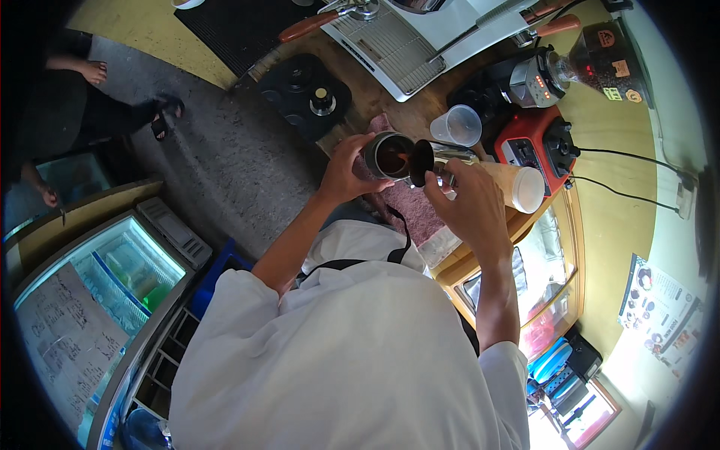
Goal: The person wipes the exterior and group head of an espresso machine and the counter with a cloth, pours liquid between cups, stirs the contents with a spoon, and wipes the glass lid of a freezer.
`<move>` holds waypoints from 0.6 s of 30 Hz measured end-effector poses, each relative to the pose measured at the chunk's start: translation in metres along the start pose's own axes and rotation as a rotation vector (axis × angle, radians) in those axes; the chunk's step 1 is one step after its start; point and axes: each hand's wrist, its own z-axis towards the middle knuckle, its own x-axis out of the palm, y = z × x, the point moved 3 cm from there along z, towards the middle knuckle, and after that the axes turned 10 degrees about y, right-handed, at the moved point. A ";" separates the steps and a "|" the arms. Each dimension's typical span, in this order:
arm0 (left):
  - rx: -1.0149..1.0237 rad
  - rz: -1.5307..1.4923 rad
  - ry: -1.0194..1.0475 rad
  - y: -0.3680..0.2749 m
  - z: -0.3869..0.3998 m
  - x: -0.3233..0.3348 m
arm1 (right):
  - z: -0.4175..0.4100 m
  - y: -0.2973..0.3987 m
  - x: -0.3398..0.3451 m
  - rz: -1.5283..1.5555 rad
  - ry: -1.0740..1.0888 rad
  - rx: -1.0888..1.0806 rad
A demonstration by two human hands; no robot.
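My left hand grips a cup that holds dark brown liquid. Tilted towards its mouth is a small, dark-mouthed metal cup, held in my right hand. A brown streak, which looks like liquid being poured, shows between the two rims. Both hands are above a pink towel on the counter's edge. Just beyond my right hand stand a translucent plastic cup and a lidded tub with tan contents.
An espresso machine with a wooden-handled portafilter is at the back. A tamper rests on a black tamping mat. To the right are a coffee grinder and a red blender base. Another person's hand shows left.
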 end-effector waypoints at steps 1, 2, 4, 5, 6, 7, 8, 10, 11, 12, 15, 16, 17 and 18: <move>0.005 0.006 -0.008 -0.001 -0.001 0.000 | 0.000 0.001 -0.001 0.001 0.001 0.001; 0.004 0.006 -0.007 -0.001 -0.001 0.000 | 0.000 0.003 -0.003 -0.033 0.008 0.002; 0.048 0.134 0.008 -0.006 0.001 -0.001 | -0.001 0.005 -0.003 -0.066 0.015 0.005; 0.047 0.133 0.010 -0.006 0.000 0.000 | -0.003 0.005 -0.003 -0.074 0.008 -0.007; 0.077 0.151 -0.010 -0.007 0.000 0.000 | -0.002 0.006 -0.004 -0.084 0.000 -0.021; 0.106 0.169 -0.031 -0.007 0.001 0.000 | -0.003 0.006 -0.004 -0.085 -0.002 -0.022; 0.108 0.169 -0.032 -0.005 0.000 0.002 | -0.003 0.006 -0.004 -0.069 0.009 -0.016; 0.079 0.136 -0.075 -0.003 -0.002 0.004 | -0.003 0.005 -0.004 -0.053 0.019 -0.011; 0.081 0.137 -0.076 -0.001 -0.002 0.004 | -0.002 0.004 -0.004 -0.064 0.017 -0.015; 0.087 0.146 -0.081 -0.002 -0.003 0.005 | -0.003 0.003 -0.004 -0.073 0.016 -0.015; 0.122 0.189 -0.084 -0.006 -0.001 0.005 | -0.002 0.001 -0.004 -0.085 0.010 -0.021; 0.152 0.223 -0.086 -0.008 0.000 0.005 | -0.001 0.001 -0.004 -0.084 0.012 -0.020; 0.151 0.223 -0.084 -0.007 -0.001 0.007 | -0.001 0.002 -0.004 -0.095 0.000 -0.028; 0.148 0.203 -0.108 -0.005 -0.001 0.008 | 0.000 0.003 -0.005 -0.106 -0.012 -0.038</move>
